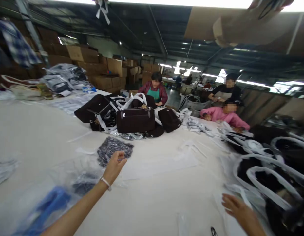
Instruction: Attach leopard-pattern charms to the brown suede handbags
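Note:
My left hand [116, 163] is at the near edge of a pile of small dark wrapped pieces [112, 149], its fingers curled together; what they hold, if anything, is too small to name. My right hand [237, 208] hovers over the right side of the white table [152, 200], fingers apart and holding nothing. Beside it lie thin white sheets and dark bags with white-wrapped handles [265, 177]. Beyond the left hand, a heap of dark brown bags [136, 120] rests on the table. A small dark metal clip [213, 231] lies at the bottom edge.
Clear plastic with a blue item [52, 200] lies at the near left. Wrapped goods [65, 78] are heaped at the back left. People in maroon [164, 95], pink [227, 117] and black [217, 90] are across the table. Cardboard boxes [83, 54] stand behind.

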Tool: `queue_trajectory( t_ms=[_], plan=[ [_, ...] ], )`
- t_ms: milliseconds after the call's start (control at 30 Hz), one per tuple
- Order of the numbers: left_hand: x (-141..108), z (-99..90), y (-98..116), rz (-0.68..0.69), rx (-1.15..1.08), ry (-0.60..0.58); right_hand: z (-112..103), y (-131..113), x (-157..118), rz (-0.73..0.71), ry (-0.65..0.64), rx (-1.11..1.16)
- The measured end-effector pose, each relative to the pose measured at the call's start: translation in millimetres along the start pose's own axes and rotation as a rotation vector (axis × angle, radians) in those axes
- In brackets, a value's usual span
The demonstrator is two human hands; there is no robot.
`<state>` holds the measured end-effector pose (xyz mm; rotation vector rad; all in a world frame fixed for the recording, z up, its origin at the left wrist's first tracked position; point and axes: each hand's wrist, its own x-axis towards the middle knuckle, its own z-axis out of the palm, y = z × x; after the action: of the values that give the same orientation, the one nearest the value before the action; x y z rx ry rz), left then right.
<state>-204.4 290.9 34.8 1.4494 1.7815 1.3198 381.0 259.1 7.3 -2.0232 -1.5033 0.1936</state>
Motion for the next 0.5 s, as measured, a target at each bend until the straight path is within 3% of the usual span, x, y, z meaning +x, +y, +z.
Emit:
queue_trajectory(
  t_ms=[33,100,200,267,367,433,500],
  plan=[
    [29.5,3.4,2.5,0.081,0.085,0.057,46.5,-4.1,-18.6,-0.014,-0.107,-0.024],
    [87.0,10.5,10.8,0.266,0.285,0.148,124.7,-15.9,-54.1,-0.124,-0.105,-0.057],
    [171.7,20.1,25.5,0.447,0.552,0.212,196.7,-20.9,-91.9,-0.271,-0.008,-0.214],
    [228.3,27.3,32.9,0.466,0.693,0.232,215.4,-11.5,-103.8,-0.351,0.013,-0.309],
    [307.6,40.8,33.2,0.447,0.779,0.18,216.9,5.2,-107.6,-0.412,-0.037,-0.396],
    [347.8,49.7,25.9,0.386,0.814,0.088,212.4,8.0,-107.0,-0.414,-0.07,-0.43],
    [371.1,56.8,16.5,0.321,0.904,0.003,209.3,3.5,-106.9,-0.415,-0.095,-0.449]
  ],
)
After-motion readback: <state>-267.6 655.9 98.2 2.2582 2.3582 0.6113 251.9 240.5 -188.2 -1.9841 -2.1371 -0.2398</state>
